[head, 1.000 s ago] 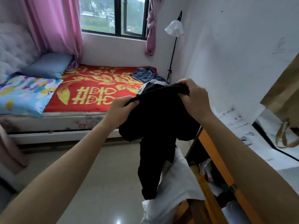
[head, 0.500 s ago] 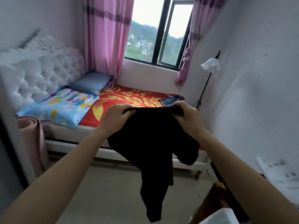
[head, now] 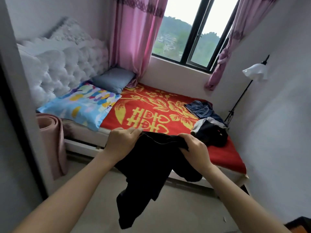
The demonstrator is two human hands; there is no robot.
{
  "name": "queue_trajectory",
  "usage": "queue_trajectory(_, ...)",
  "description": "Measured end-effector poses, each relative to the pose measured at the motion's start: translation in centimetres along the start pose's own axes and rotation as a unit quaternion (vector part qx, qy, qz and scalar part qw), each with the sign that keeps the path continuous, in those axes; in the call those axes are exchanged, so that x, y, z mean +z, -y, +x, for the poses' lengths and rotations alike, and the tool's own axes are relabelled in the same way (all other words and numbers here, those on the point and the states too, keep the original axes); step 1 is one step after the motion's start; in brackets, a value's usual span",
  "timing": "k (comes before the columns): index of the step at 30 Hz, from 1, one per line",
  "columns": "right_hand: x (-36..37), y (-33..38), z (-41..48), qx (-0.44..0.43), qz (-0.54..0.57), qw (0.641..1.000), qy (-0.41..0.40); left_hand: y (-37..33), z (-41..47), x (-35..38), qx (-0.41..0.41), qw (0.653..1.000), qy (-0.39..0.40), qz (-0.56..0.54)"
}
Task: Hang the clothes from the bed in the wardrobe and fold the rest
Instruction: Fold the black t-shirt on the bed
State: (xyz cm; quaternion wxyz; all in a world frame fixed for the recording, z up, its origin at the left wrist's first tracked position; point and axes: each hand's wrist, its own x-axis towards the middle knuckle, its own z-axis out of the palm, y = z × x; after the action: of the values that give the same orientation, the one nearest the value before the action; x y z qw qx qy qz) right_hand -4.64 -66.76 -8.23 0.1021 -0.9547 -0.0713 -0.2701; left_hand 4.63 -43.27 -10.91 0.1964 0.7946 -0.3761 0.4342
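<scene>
So the garment (head: 151, 165) hangs between the left hand (head: 121, 143) and right hand (head: 193, 150), in front of the bed's (head: 143, 106) near edge. On the bed, the clothes pile (head: 207, 121) sits at the right end and the pillows (head: 84, 105) at the left, against the headboard (head: 64, 69). The window (head: 190, 31) is behind the bed, the floor lamp (head: 254, 74) to its right, the rolled mat (head: 50, 137) on the floor at its left.

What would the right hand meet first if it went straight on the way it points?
Beyond the black garment it grips, the right hand points forward and slightly left, so probably the red blanket ahead; depth is unclear from one view.
</scene>
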Motion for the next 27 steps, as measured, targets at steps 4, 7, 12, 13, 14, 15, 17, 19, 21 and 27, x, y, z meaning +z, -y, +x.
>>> queue_trajectory(4,3.1,-0.7,2.6,-0.042,-0.016,0.999,0.022,2.9,-1.2,3.6,-0.016,1.000,0.004,-0.012)
queue_trajectory(7,5.9,-2.4,5.3,-0.056,-0.001,0.998,0.027,5.5,-1.0,6.8,-0.035,0.999,0.033,-0.001)
queue_trajectory(12,11.8,-6.9,9.8,-0.058,0.024,0.998,0.021,9.9,1.1,13.0,-0.024,0.999,0.049,0.005)
queue_trajectory(13,13.3,-8.3,11.2,-0.053,0.030,0.998,0.023,11.1,2.2,14.9,-0.022,0.998,0.055,0.009)
queue_trajectory(14,14.2,-9.0,12.0,-0.047,0.036,0.998,0.031,11.8,2.9,15.7,-0.023,0.997,0.068,0.012)
queue_trajectory(15,15.2,-9.8,12.9,-0.044,0.040,0.998,0.035,12.8,3.7,17.0,-0.016,0.997,0.074,0.017)
queue_trajectory(17,17.1,-11.9,15.1,-0.038,0.040,0.998,0.042,14.7,6.0,19.4,0.002,0.996,0.083,0.030)
queue_trajectory(19,18.0,-13.8,18.4,-0.023,0.043,0.998,0.029,16.4,8.8,21.2,0.012,0.996,0.075,0.037)
queue_trajectory(21,18.5,-15.3,22.4,0.000,0.040,0.999,-0.002,18.2,11.8,22.9,0.018,0.997,0.060,0.041)
queue_trajectory(27,19.8,-19.7,35.0,0.075,0.093,0.993,0.007,25.1,22.9,27.6,0.056,0.995,-0.021,0.082)
